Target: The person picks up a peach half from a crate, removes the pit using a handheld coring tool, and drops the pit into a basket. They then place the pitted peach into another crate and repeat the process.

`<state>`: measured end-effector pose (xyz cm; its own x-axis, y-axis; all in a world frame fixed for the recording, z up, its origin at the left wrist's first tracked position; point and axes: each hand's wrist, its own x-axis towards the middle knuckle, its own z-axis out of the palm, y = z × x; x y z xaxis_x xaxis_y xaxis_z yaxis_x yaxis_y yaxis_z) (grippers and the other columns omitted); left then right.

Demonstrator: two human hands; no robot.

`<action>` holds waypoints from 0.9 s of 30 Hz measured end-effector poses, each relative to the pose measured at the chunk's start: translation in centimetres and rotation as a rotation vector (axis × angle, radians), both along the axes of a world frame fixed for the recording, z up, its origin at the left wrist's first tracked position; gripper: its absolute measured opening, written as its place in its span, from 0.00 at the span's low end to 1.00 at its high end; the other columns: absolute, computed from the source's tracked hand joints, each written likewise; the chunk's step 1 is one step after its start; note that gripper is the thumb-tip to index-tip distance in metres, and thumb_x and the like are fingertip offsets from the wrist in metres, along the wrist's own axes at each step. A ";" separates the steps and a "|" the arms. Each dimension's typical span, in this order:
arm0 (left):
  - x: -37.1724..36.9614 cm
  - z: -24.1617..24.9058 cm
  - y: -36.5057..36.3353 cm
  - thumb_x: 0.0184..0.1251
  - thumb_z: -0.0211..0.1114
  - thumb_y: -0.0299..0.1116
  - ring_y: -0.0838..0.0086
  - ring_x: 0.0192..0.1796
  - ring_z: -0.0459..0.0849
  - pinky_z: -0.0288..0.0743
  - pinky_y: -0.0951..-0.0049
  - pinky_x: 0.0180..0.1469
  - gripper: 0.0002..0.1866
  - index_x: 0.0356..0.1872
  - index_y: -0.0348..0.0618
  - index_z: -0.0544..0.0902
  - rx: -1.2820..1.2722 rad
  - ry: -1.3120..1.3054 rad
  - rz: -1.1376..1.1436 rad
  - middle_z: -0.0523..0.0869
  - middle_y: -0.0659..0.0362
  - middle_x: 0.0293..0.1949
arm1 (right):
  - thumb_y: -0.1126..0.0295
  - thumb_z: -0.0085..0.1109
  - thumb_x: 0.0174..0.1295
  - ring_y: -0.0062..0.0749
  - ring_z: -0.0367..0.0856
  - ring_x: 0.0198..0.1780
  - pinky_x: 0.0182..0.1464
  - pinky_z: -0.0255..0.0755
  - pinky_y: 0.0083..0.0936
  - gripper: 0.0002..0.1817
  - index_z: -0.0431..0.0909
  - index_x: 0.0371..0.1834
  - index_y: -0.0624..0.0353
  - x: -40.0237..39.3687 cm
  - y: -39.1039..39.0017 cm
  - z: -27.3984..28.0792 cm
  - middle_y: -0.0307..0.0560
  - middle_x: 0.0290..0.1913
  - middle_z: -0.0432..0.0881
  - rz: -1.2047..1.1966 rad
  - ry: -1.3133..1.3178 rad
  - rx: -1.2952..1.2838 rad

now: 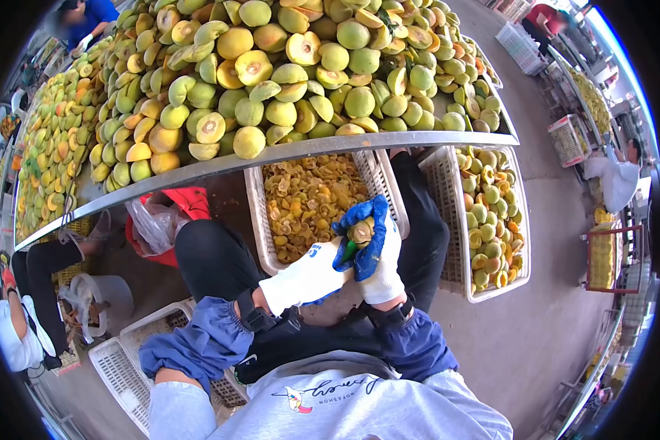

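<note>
Halved peaches (271, 81) heap the table (286, 155); crates (458, 220) stand below.

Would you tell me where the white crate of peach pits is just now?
In the head view, the crate of pits sits centre frame under the metal table edge, just beyond the gloved hands, left of the crate of halved peaches.

Both gloved hands (359, 246) grip a peach half (361, 232) over a crate (257, 213).

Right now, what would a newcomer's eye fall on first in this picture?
First the great heap of halved fruit on the metal table across the top. Then, below its edge, the gloved hands, left hand and right hand, closed together on one fruit half above a white crate of pits.
</note>
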<state>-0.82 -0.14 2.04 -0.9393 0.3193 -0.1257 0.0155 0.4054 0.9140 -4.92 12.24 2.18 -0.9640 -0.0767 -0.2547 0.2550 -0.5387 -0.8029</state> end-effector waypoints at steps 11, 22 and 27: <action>-0.8 0.0 -1.7 0.74 0.60 0.40 0.85 0.16 0.64 0.58 0.82 0.16 0.10 0.34 0.49 0.72 1.101 -1.041 -0.114 0.68 0.70 0.20 | 0.52 0.41 0.76 0.35 0.78 0.22 0.26 0.74 0.30 0.26 0.75 0.28 0.61 -1.5 -0.3 -1.6 0.49 0.24 0.79 0.058 0.092 -0.019; -1.8 -2.7 -2.5 0.76 0.57 0.38 0.87 0.15 0.61 0.54 0.83 0.14 0.10 0.32 0.50 0.72 1.246 -1.211 -0.118 0.64 0.71 0.18 | 0.51 0.43 0.76 0.32 0.76 0.19 0.24 0.72 0.26 0.28 0.76 0.26 0.63 -2.4 -0.9 -4.2 0.49 0.22 0.79 0.098 -0.016 0.063; -1.6 -6.1 -2.7 0.77 0.55 0.37 0.87 0.16 0.62 0.55 0.84 0.15 0.09 0.34 0.49 0.74 1.376 -1.254 -0.145 0.64 0.71 0.19 | 0.52 0.46 0.75 0.31 0.76 0.21 0.25 0.71 0.25 0.25 0.76 0.27 0.61 -3.7 -1.6 -7.1 0.47 0.23 0.79 0.256 -0.128 -0.037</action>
<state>-2.42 -2.82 -4.08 -0.4753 0.8431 -0.2517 -0.8772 -0.4760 0.0621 -8.60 10.66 -4.95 -0.8721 -0.3247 -0.3661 0.4848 -0.4717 -0.7365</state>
